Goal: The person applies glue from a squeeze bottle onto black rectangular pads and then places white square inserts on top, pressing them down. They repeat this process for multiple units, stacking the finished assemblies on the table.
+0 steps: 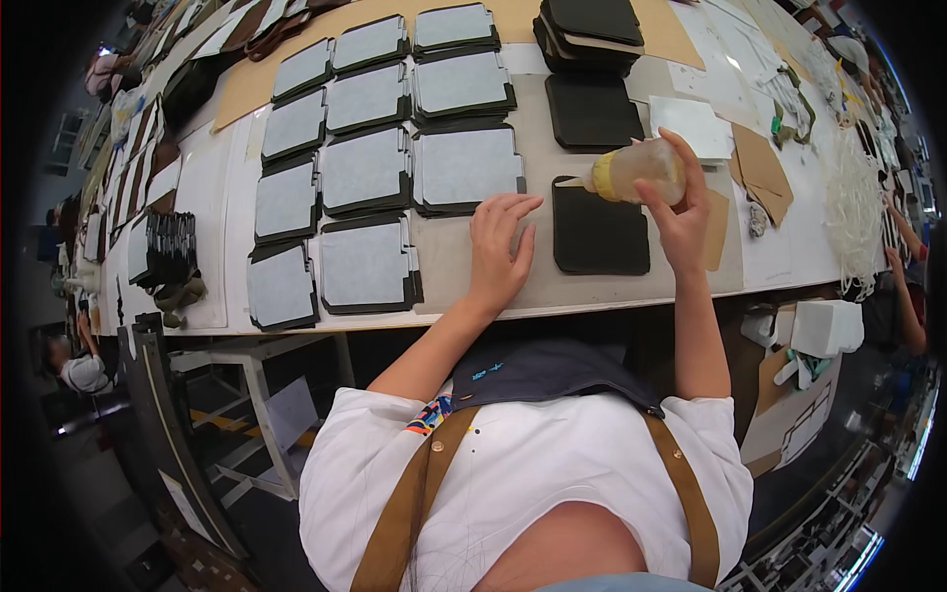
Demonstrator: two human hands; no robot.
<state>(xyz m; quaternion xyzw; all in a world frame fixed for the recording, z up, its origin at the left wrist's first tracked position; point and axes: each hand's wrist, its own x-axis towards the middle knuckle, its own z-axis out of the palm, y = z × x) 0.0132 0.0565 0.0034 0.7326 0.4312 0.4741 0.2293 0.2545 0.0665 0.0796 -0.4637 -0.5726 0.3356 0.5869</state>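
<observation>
My right hand (681, 207) is closed round a squeeze bottle (643, 170), a cloudy one with a yellowish collar. The bottle lies tilted on its side, its nozzle pointing left over the top edge of a black rectangular panel (600, 232). Whether the tip touches the panel I cannot tell. My left hand (501, 247) holds nothing; its fingers are loosely bent and the thumb stands apart, between that panel and a stack of black-edged pieces with pale grey faces (469, 168). Another black panel (592, 111) lies just beyond the first.
Rows of similar grey-faced stacks (365, 168) fill the table's left middle. At the back stands a pile of black panels (589, 30). White sheets (688, 128) and brown card (762, 173) lie to the right, near pale cords (853, 197). The table's front edge (444, 321) runs before me.
</observation>
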